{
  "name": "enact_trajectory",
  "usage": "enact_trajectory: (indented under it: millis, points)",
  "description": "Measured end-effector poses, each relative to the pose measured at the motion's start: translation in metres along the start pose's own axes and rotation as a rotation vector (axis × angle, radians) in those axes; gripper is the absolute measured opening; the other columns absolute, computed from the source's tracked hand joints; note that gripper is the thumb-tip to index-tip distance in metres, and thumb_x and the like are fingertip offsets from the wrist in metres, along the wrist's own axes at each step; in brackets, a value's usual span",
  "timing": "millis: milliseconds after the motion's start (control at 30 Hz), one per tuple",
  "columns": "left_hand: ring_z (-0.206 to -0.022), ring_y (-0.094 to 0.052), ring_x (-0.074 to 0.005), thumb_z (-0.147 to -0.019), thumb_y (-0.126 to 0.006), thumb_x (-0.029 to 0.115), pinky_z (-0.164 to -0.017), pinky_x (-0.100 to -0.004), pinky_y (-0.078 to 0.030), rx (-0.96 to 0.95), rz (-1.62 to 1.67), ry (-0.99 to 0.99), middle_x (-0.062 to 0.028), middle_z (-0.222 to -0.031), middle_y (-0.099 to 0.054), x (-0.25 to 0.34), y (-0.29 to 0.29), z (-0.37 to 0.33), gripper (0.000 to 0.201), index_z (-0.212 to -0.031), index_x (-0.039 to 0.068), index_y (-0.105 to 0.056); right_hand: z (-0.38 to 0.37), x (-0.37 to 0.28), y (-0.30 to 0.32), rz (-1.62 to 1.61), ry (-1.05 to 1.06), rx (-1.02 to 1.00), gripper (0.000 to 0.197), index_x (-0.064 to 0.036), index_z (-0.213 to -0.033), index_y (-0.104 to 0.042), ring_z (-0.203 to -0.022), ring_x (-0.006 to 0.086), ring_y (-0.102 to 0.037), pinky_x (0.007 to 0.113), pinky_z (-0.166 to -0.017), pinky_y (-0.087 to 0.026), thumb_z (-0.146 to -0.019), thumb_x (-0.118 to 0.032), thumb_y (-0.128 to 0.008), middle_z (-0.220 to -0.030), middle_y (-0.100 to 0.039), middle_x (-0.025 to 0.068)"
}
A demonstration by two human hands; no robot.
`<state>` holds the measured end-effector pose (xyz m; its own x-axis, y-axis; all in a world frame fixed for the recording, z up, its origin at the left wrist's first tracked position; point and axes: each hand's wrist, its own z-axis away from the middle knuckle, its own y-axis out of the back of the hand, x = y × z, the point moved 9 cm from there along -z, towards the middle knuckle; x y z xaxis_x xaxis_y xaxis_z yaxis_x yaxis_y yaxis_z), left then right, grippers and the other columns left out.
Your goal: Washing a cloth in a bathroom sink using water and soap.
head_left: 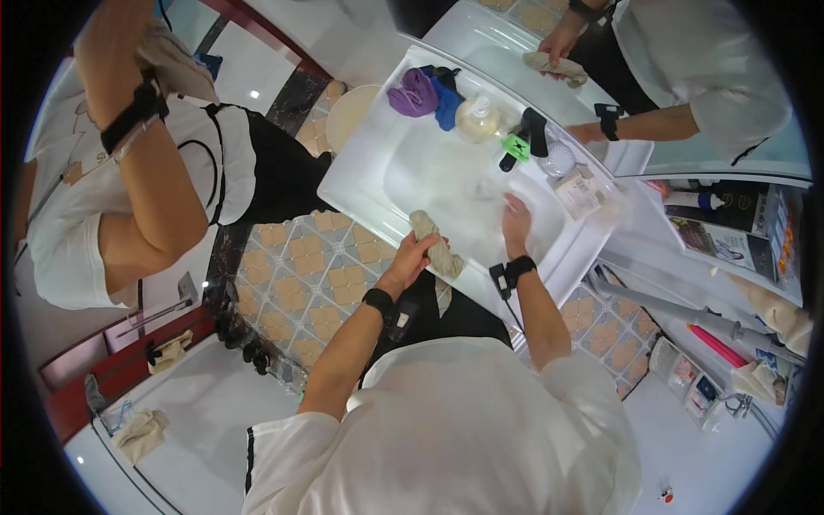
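Head view: my left hand [410, 264] wrapped fingers round beige cloth [443, 256] over near rim of sink [354, 190], probably keeping drips inside. Right hand [516, 227] hung over sink, fingers loose, seemingly empty. Purple cloth [413, 93], blue cloth [447, 106], bottle [477, 122], box [578, 194] crowded far rim, likely set for easy reach; box, near right hand, limited sideways room.

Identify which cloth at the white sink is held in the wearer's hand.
The beige bunched cloth, gripped in the left hand at the near edge of the sink; the purple cloth and blue cloth lie unheld near its far corner.
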<state>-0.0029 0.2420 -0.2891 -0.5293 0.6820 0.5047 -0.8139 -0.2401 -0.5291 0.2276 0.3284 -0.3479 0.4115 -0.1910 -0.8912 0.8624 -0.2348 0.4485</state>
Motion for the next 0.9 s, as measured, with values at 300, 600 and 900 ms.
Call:
enact_trajectory:
  millis: [300, 600, 900]
  points:
    - [-0.08, -0.057, -0.0195, -0.08, -0.054, 0.011, -0.072, -0.0312, -0.048, 0.037, -0.006, -0.064, -0.0098, -0.087, -0.056, 0.023, 0.004, 0.002, 0.025, -0.099, -0.002, -0.044, 0.012, 0.077, -0.055, -0.169, -0.447, -0.137, 0.009, -0.0066, -0.076, -0.051, -0.057, 0.0138, -0.047, 0.025, -0.055, -0.041, -0.079, -0.015, -0.049, -0.063, -0.048, 0.0026]
    - [-0.09, -0.053, -0.0177, -0.075, -0.061, 0.022, -0.079, -0.0326, -0.045, 0.115, -0.014, -0.069, -0.0072, -0.097, -0.052, -0.019, 0.013, 0.012, 0.046, -0.111, 0.0, -0.043, -0.041, 0.097, -0.104, -1.815, -0.787, -0.059, 0.033, -0.0001, -0.102, -0.052, -0.093, 0.0273, -0.052, 0.041, -0.082, -0.042, -0.079, -0.02, -0.041, -0.102, -0.056, 0.0129]
    - [-0.088, -0.054, -0.0178, -0.076, -0.06, 0.018, -0.077, -0.0306, -0.045, 0.151, -0.084, -0.195, -0.0076, -0.097, -0.055, -0.022, 0.036, 0.001, 0.041, -0.11, 0.0, -0.046, -0.017, 0.022, -0.077, -1.694, -0.81, -0.156, 0.035, -0.0091, -0.112, -0.048, -0.111, 0.0249, -0.041, 0.043, -0.093, -0.03, -0.082, -0.026, -0.041, -0.12, -0.045, 0.012]
